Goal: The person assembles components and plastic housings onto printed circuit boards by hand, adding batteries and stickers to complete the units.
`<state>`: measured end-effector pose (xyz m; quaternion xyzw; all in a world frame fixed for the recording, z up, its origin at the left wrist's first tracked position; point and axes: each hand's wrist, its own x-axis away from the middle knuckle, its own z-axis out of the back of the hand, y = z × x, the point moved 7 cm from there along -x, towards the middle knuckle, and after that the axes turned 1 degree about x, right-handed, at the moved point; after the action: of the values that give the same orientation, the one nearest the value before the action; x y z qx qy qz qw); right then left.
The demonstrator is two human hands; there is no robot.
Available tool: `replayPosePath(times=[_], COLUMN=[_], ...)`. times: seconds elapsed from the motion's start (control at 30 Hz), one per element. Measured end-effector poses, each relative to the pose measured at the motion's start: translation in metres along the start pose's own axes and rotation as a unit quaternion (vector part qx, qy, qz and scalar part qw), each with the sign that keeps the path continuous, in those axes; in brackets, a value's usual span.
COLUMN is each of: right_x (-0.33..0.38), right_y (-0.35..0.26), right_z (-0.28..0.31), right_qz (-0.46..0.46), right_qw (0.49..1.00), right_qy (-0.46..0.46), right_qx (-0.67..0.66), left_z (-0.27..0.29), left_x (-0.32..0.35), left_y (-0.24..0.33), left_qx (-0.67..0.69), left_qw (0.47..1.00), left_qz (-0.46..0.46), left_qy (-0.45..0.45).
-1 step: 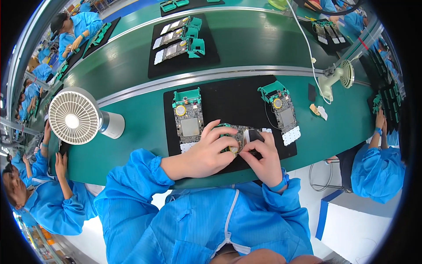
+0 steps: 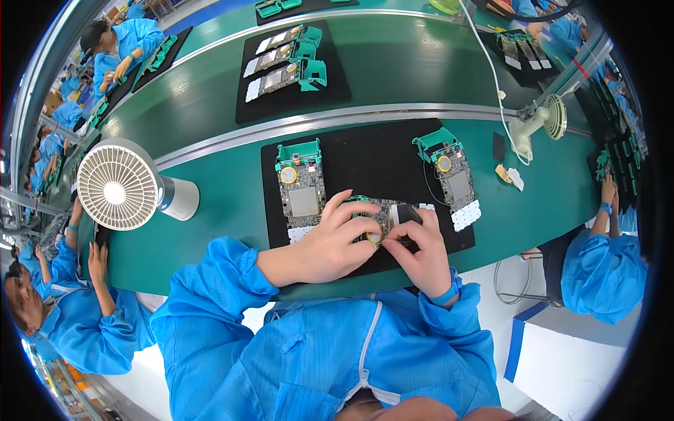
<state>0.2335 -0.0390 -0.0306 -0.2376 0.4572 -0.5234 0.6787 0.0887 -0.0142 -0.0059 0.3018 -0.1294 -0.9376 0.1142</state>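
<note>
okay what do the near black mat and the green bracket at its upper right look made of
Near black mat: possibly rubber or foam, matte, showing almost no glare. Green bracket: probably moulded plastic, smooth-looking, judging by its uniform colour and thin walls.

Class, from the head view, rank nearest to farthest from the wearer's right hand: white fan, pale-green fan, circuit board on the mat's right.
1. Circuit board: beyond the right hand, right part of the black mat.
2. Pale-green fan: upper right.
3. White fan: far left.
</note>
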Motion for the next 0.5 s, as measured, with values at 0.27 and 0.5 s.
replayPosePath(times=[0.27, 0.5], right_x=[-0.008, -0.014], right_y=[0.002, -0.003], right_z=[-0.002, -0.002], right_qz=[-0.016, -0.002], right_qw=[1.000, 0.999], right_qy=[-0.018, -0.038], right_qx=[0.003, 0.002], left_z=[-0.001, 0.001], left_x=[0.002, -0.001], left_y=[-0.003, -0.003], left_qx=[0.021, 0.016], left_qw=[1.000, 1.000], left_qz=[0.016, 0.022], left_qy=[0.011, 0.004])
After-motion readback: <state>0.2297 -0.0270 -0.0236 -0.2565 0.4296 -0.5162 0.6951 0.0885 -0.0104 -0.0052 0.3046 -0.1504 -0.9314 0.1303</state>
